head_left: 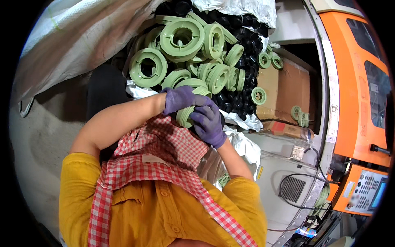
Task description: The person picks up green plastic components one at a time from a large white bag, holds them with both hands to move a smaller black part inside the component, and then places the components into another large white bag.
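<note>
Left fingers (199, 100), right fingers (201, 118) closed round green threaded ring (184, 117); heaped green rings (183, 52), black parts (247, 47) crowd beyond.

Green rings (184, 117) look smooth plastic, softly sheened; black pieces (243, 46) glossier plastic; purple gloves (209, 126) matt fabric; checked apron (166, 140) cloth; carton (293, 84) dull cardboard.

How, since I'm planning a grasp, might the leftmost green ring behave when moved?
The leftmost green ring looks stiff, its circular rim undistorted. Its open centre suggests modest weight. That round edge might roll, though the crowded pile could block it.
</note>
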Demonstrator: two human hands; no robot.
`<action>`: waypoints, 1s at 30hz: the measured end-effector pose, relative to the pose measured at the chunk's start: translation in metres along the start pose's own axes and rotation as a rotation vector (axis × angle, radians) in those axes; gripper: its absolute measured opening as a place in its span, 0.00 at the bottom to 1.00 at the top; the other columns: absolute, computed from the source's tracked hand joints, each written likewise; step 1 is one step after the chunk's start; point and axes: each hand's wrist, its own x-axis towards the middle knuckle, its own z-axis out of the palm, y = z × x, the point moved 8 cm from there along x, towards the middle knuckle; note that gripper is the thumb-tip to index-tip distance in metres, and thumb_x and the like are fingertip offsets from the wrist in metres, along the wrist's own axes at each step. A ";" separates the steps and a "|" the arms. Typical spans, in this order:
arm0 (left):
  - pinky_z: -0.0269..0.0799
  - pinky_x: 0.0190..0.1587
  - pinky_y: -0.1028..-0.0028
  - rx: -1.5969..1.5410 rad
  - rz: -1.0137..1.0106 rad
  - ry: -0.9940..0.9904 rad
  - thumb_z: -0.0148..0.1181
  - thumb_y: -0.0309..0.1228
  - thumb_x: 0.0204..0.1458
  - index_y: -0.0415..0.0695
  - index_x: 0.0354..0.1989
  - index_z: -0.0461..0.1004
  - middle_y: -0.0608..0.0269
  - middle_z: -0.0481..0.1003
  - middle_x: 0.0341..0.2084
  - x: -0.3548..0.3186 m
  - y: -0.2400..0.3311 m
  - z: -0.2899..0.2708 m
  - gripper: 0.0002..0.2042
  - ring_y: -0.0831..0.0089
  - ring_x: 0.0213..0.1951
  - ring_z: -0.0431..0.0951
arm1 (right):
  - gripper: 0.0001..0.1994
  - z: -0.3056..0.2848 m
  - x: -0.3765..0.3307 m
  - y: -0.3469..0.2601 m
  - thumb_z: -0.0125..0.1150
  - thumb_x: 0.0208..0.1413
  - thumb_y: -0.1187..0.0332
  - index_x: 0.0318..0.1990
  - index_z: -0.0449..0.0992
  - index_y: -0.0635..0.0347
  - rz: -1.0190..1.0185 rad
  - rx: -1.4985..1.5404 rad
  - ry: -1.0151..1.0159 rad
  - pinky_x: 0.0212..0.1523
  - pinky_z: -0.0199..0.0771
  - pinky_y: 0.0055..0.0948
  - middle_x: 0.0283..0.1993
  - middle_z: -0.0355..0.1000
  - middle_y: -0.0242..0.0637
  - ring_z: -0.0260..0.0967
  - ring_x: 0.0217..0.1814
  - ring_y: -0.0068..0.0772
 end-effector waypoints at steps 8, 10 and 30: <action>0.68 0.46 0.73 -0.746 -0.465 0.299 0.63 0.34 0.43 0.41 0.56 0.63 0.56 0.74 0.39 -0.019 -0.006 -0.007 0.29 0.71 0.40 0.74 | 0.26 0.055 -0.054 0.059 0.53 0.56 0.62 0.59 0.53 0.60 1.312 1.603 0.209 0.47 0.69 0.28 0.54 0.61 0.42 0.68 0.47 0.32; 0.69 0.46 0.74 -0.711 -0.464 0.309 0.63 0.34 0.44 0.42 0.57 0.62 0.58 0.74 0.39 -0.016 0.001 -0.013 0.30 0.73 0.39 0.73 | 0.30 0.049 -0.069 0.085 0.56 0.54 0.62 0.61 0.51 0.60 1.090 1.067 0.317 0.51 0.67 0.31 0.57 0.58 0.43 0.66 0.52 0.36; 0.69 0.33 0.78 -1.029 -0.549 0.265 0.59 0.32 0.49 0.40 0.54 0.63 0.64 0.73 0.31 -0.013 -0.001 -0.009 0.24 0.80 0.31 0.71 | 0.43 0.020 -0.046 0.069 0.58 0.53 0.59 0.66 0.32 0.60 0.773 0.560 0.159 0.36 0.75 0.28 0.47 0.65 0.45 0.72 0.35 0.35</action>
